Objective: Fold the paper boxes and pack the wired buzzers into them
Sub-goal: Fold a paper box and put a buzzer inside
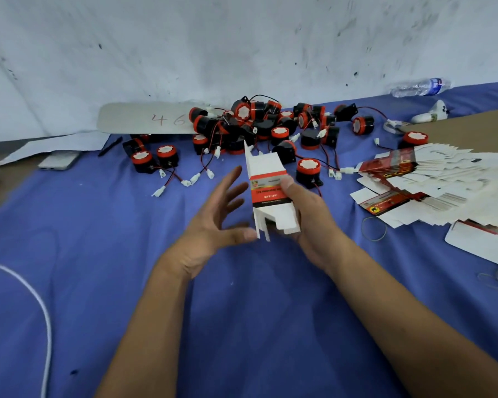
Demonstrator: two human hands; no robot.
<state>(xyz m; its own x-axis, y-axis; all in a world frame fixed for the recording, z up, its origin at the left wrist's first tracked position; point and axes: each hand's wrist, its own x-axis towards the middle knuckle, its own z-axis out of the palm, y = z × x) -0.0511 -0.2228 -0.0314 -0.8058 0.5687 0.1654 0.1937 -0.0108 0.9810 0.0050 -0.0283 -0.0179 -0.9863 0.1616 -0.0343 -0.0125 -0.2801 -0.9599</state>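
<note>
Right hand (305,214): I've got it wrapped round the paper box (270,193), thumb on the printed front, fingers behind; box held up off the surface, approx centre of view.
Left hand (216,216): fingers spread and straight, holding nothing; thumb tip just at the box's lower left flap, can't tell if it touches.
Box: partly formed, white w/ red-black label band, flaps loose at top and bottom ends, tilted slightly.
Buzzers (259,124): heap of black-red wired buzzers beyond the box, near the wall; wires w/ white plugs trailing toward me. One buzzer (308,169) sits alone just right of the box.
Flat boxes (431,182): fanned stack of unfolded blanks at right, on the blue surface (127,254).
Misc: rubber band (373,229) near the stack; water bottle (420,87) lying far right by the wall; grey board (144,117) marked "46" at left; phone (59,160) and pen (110,146) beside it; white cable (45,320) at lower left.
</note>
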